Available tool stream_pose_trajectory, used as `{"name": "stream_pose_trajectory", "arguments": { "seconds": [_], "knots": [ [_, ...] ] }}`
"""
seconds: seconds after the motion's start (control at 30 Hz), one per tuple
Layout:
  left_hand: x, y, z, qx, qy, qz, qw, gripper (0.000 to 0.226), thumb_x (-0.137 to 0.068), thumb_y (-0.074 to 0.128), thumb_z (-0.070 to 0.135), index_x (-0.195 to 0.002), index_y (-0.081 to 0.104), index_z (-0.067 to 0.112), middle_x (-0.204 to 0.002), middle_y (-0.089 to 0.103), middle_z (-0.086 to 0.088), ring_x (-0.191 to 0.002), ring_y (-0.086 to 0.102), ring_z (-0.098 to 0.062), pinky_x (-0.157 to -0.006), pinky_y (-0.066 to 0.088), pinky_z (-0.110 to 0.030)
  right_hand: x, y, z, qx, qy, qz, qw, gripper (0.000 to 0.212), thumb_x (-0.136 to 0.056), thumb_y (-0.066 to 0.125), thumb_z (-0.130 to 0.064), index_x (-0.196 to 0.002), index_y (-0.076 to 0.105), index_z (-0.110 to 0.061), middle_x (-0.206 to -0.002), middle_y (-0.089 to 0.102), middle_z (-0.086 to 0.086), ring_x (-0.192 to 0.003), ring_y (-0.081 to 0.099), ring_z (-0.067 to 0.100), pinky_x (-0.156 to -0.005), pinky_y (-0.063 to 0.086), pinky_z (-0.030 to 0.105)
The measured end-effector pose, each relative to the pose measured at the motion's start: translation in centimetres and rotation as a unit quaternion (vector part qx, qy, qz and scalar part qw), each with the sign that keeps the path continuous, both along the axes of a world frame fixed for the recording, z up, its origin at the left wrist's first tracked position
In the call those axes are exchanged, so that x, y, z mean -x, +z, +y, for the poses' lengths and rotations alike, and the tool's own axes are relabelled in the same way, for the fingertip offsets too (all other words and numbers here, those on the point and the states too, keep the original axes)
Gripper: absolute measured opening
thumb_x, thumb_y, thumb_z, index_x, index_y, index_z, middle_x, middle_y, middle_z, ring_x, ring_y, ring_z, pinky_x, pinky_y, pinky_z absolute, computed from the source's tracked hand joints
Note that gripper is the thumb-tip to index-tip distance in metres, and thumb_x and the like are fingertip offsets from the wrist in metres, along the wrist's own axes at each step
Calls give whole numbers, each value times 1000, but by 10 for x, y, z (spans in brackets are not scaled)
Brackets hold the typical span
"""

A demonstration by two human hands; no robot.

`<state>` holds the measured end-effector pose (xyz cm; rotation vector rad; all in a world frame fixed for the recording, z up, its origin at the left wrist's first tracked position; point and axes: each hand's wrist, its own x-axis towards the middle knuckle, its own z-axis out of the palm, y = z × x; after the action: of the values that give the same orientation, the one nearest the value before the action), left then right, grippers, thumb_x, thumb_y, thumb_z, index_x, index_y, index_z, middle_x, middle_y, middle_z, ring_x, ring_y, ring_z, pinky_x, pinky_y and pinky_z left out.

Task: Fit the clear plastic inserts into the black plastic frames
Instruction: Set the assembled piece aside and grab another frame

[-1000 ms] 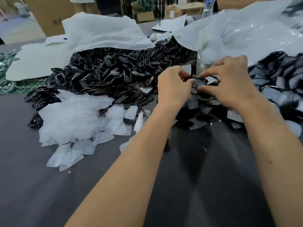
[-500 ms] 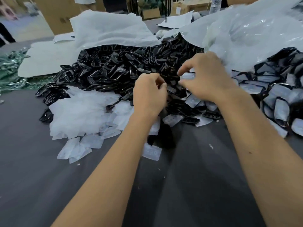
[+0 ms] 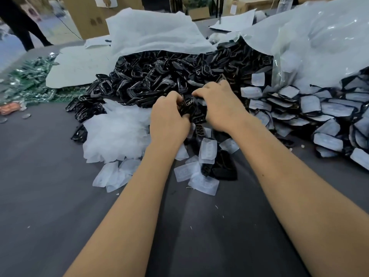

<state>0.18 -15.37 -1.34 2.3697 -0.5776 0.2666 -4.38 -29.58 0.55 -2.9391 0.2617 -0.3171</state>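
— What do your hands hold at this moment?

— Your left hand (image 3: 168,121) and your right hand (image 3: 220,107) meet over the near edge of the black pile. Between them is one black frame (image 3: 186,105). The fingers of your left hand are curled around its left side, and the fingers of your right hand are curled down on its right side. If a clear insert is already inside this frame, I cannot tell, because your fingers cover most of it.

— Where are the other frames?

— The big heap of black frames (image 3: 179,76) lies just behind your hands, partly under a white sheet (image 3: 151,33). A few loose frames lie also under your wrists, near the table edge of the pile.

— And the clear inserts?

— The heap of clear inserts (image 3: 117,132) is just beside your left hand, on its left side, on the grey table (image 3: 50,196). Some single inserts are scattered in front of it and between your forearms; one of them (image 3: 207,150) lies just under your right wrist, on top of dark parts.

— What is on the right?

— On the right you have the pile of fitted frames (image 3: 319,114), black rims with pale inserts in them, lying flat and overlapping. Above it hangs a clear plastic bag (image 3: 319,41). Far on the left, at the table side, are green shiny parts (image 3: 30,80), and a cardboard box (image 3: 85,15) stands behind.
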Motion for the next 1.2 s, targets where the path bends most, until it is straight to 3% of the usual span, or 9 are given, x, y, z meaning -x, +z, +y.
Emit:
{"name": "stream_pose_trajectory", "arguments": {
  "seconds": [0.17,0.3,0.4,0.6,0.73,0.93,1.0,1.07,1.2],
  "knots": [
    [-4,2,5,7,1,13,1000,31,-86,81,18,-116,71,21,-98,69,2,-97,63,-18,-81,52,-34,-4,-9,6,-76,-23,-59,995,58,-89,53,5,-141,61,-19,-133,57,15,-126,48,35,-101,45,37],
    [-5,-2,20,51,-3,9,999,19,-84,85,19,-99,73,20,-84,68,7,-80,61,-12,-66,42,-17,-3,-12,5,-116,-50,-118,985,58,-82,60,6,-138,65,-11,-131,61,14,-130,52,32,-108,45,35],
    [-5,-6,27,72,-4,2,997,16,-83,86,19,-93,74,19,-82,68,5,-75,58,-12,-69,45,-24,-3,-12,5,-138,-45,-200,969,47,-84,60,7,-128,71,-7,-123,66,14,-119,60,29,-104,49,36],
    [-7,-6,26,81,11,-65,995,5,-92,75,21,-90,74,17,-90,68,0,-92,61,-18,-80,42,-28,-4,-10,21,-199,18,-349,916,17,-93,68,-2,-102,81,-7,-97,78,3,-91,71,13,-87,55,22],
    [-5,-5,26,111,15,-78,991,11,-93,75,22,-86,71,15,-96,66,-3,-97,58,-19,-83,38,-26,-5,-11,29,-262,31,-359,895,14,-94,67,-3,-100,79,-8,-90,77,-4,-86,72,6,-83,57,23],
    [-1,2,27,298,16,-39,954,21,-103,61,20,-88,51,8,-87,70,-12,-68,71,-11,-65,56,-49,-7,-14,34,-413,36,-348,841,4,-93,74,-10,-95,77,-11,-82,75,-4,-72,72,12,-65,58,28],
    [-1,2,28,283,9,-33,958,26,-100,67,22,-85,52,7,-81,67,-5,-67,66,-10,-66,55,-38,-7,-17,35,-494,40,-323,806,2,-93,74,-8,-93,76,-8,-80,75,3,-66,72,17,-56,57,28],
    [0,3,28,258,3,-27,966,29,-95,76,24,-83,56,6,-75,58,4,-65,51,-6,-64,44,-20,-7,-21,36,-540,43,-303,784,4,-91,75,-3,-93,77,-5,-83,76,8,-70,72,18,-61,58,28],
    [-2,3,32,264,14,19,964,31,-93,79,33,-83,59,11,-74,56,9,-64,47,-3,-64,40,-17,-6,-27,33,-560,66,-274,779,21,-85,74,10,-102,75,-2,-96,76,15,-85,72,16,-78,61,30]
  ]
}}
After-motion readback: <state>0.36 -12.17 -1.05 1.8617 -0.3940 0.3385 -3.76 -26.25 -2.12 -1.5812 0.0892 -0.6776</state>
